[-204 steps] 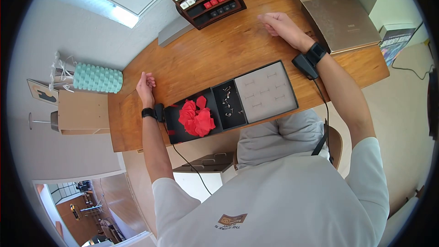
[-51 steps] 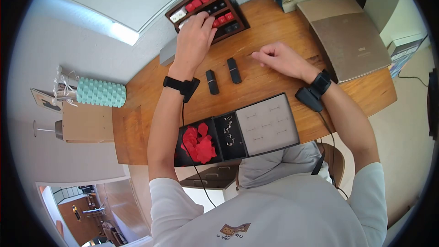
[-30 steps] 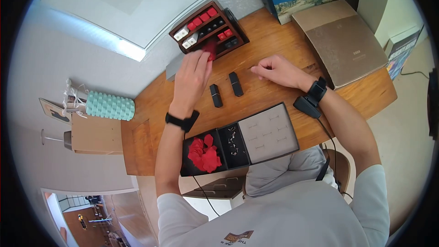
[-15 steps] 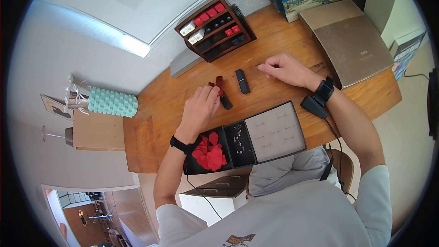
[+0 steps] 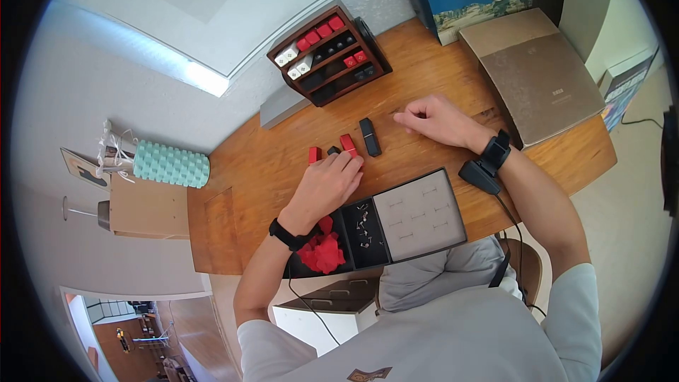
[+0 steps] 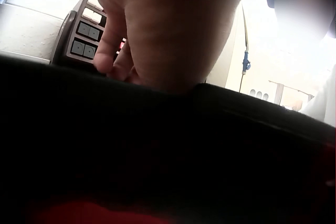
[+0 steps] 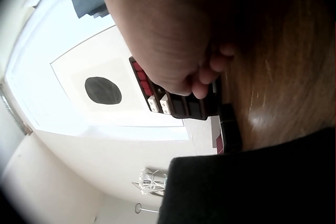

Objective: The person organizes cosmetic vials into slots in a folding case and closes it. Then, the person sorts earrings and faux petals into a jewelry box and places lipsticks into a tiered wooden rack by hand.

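My left hand (image 5: pixel 327 185) is over the table in front of the box, its fingers gripping the near end of a red lipstick tube (image 5: pixel 347 143). Another red lipstick tube (image 5: pixel 315 154) stands just past its knuckles. Between the two shows the end of a black tube (image 5: pixel 334 150), mostly hidden by the hand. To the right lies a second black tube (image 5: pixel 369 136) with a silver band. My right hand (image 5: pixel 442 123) rests on the wood further right, fingers loosely curled and holding nothing. The left wrist view is largely blocked by a dark edge.
At the back stands a tiered wooden rack (image 5: pixel 329 55) of red, white and black tubes. Near the front edge, a black box (image 5: pixel 368 263) holds red petals (image 5: pixel 322 251), small metal pieces (image 5: pixel 363 226) and a grey pad (image 5: pixel 422 216). A brown box (image 5: pixel 537 78) sits at right.
My left hand has taken red tubes from the rack, brought them toward me and set one down beside the black tubes. My right hand has stayed about where it was.
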A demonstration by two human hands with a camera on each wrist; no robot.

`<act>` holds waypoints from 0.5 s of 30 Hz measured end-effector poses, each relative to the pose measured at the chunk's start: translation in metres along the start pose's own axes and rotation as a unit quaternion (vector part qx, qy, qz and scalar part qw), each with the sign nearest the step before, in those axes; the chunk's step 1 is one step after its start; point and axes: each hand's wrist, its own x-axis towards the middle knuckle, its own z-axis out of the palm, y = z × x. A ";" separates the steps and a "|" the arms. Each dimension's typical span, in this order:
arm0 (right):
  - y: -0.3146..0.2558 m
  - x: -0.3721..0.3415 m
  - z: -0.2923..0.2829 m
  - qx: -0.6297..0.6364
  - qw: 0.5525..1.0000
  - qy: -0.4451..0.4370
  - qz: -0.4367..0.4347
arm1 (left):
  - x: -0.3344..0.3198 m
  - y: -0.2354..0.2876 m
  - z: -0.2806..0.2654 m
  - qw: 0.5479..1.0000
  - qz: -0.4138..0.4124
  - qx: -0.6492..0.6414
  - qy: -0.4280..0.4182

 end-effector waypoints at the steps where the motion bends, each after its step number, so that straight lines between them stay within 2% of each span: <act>1: -0.001 -0.001 0.001 0.002 1.000 0.000 0.001 | 0.000 -0.001 -0.001 0.999 -0.006 -0.028 -0.015; 3: -0.002 -0.001 0.000 -0.001 1.000 0.001 -0.001 | 0.002 -0.005 -0.008 0.998 -0.009 -0.053 -0.030; 5: -0.003 -0.001 -0.002 -0.007 1.000 0.003 -0.002 | 0.009 -0.012 -0.016 0.993 -0.053 -0.097 -0.039; 7: -0.006 -0.002 -0.001 -0.001 1.000 0.001 0.000 | 0.018 -0.036 -0.017 0.994 -0.079 -0.066 0.030; 9: -0.004 -0.001 -0.001 -0.003 1.000 -0.008 0.007 | 0.034 -0.059 -0.022 0.982 -0.108 -0.011 0.155; 10: -0.003 0.000 -0.002 -0.004 1.000 -0.011 0.013 | 0.044 -0.071 -0.023 0.981 -0.111 -0.009 0.157; 12: -0.002 0.000 0.000 0.005 1.000 -0.006 0.005 | 0.061 -0.092 -0.023 0.952 -0.123 0.066 0.273; 15: -0.003 -0.001 0.001 0.006 1.000 0.001 -0.005 | 0.070 -0.110 -0.016 0.956 -0.119 0.085 0.256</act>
